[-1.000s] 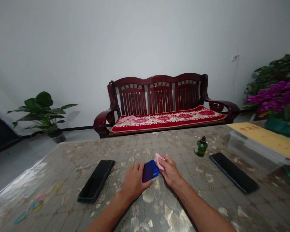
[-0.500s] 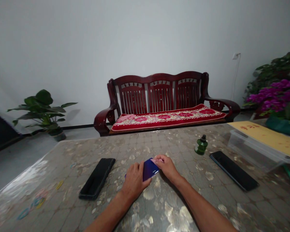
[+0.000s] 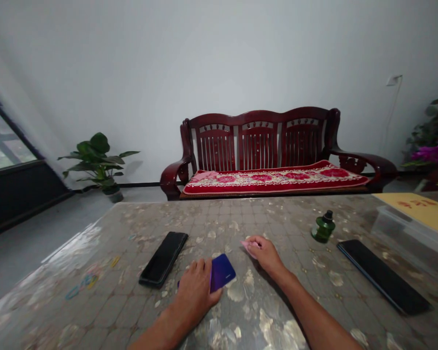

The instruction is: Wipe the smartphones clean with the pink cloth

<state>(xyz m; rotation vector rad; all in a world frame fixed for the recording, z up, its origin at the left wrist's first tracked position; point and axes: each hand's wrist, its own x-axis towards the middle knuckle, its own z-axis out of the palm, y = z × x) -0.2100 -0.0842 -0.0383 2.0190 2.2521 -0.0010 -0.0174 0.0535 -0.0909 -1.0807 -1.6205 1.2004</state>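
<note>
A blue-violet phone (image 3: 223, 272) lies back up on the patterned tabletop. Over its left part rests my left hand (image 3: 198, 284), gripping it with the thumb along the near edge; that end of the phone is mostly hidden. To the right and apart from the phone, my right hand (image 3: 264, 253) pinches a small pink piece of cloth or paper (image 3: 251, 248) just above the table. A black phone (image 3: 164, 259) lies screen up left of my left hand. Farther right are a green bottle with a black cap (image 3: 323, 227) and another dark phone (image 3: 383, 276).
Several coloured loops (image 3: 87, 280) lie on the table's left side. At the right, a yellow sheet (image 3: 416, 206) covers a clear plastic box (image 3: 409, 231). Beyond the table (image 3: 190, 214) stand a wooden bench (image 3: 257, 141) and a potted plant (image 3: 100, 160).
My right hand has lifted off the blue phone and moved right with the pink piece. My left hand and the phone have shifted slightly nearer. The view has turned a little left.
</note>
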